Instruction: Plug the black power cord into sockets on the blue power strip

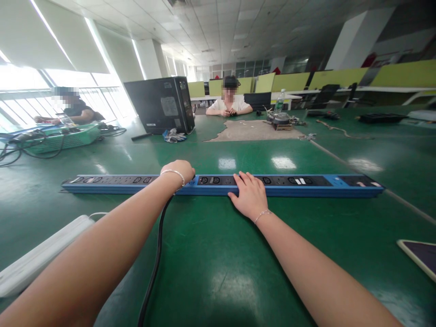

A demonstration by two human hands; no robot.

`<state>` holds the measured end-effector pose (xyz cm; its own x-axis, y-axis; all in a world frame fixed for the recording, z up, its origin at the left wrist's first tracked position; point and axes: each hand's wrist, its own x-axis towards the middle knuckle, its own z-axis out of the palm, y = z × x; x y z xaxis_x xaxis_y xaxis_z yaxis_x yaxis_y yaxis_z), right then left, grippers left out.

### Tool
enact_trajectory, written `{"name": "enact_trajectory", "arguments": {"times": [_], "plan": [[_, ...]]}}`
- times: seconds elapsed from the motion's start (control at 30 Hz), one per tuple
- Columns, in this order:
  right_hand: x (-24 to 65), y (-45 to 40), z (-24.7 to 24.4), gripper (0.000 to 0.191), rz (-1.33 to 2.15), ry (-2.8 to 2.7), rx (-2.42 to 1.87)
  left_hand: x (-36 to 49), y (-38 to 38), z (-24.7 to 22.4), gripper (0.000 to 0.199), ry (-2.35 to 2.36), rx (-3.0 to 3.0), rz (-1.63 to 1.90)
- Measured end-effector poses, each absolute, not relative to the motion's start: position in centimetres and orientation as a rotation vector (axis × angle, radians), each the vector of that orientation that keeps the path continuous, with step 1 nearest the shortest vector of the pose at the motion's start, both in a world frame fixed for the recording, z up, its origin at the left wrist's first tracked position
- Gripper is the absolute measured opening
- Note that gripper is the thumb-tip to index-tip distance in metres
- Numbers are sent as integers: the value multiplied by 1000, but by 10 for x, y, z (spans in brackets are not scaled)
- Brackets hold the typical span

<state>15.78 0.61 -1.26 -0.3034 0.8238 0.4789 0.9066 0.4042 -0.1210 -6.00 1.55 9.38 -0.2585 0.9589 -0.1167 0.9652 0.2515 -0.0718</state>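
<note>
A long blue rack power strip (293, 192) with black socket panels lies across the green table in front of me. My left hand (180, 172) is closed over its middle, gripping the end of a black power cord (157, 256). The cord comes out below my wrist and runs toward me; its plug is mostly hidden by my fingers, and I cannot tell how deep it sits in a socket. Right of centre, my right hand (250, 194) rests open on the strip, fingers spread over the sockets and thumb against the near side.
A white bar-shaped object (47, 252) lies at the left, and a tablet-like device (420, 259) at the right edge. Behind stand a black computer case (160, 106), gloves (174, 136), a green basket (64, 140) with cables, and a bottle (279, 102). Two people sit beyond.
</note>
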Motion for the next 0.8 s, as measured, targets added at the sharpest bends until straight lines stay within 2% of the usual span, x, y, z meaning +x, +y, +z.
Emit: {"name": "enact_trajectory", "arguments": {"times": [0.6,0.8], "plan": [[158,5,-12,57,-224,-2201,-1471,-48,10,75,40,2411,1951,-293],[158,5,-10,58,-212,-2206,-1477,-49,1,69,50,2445,1977,-246]]}}
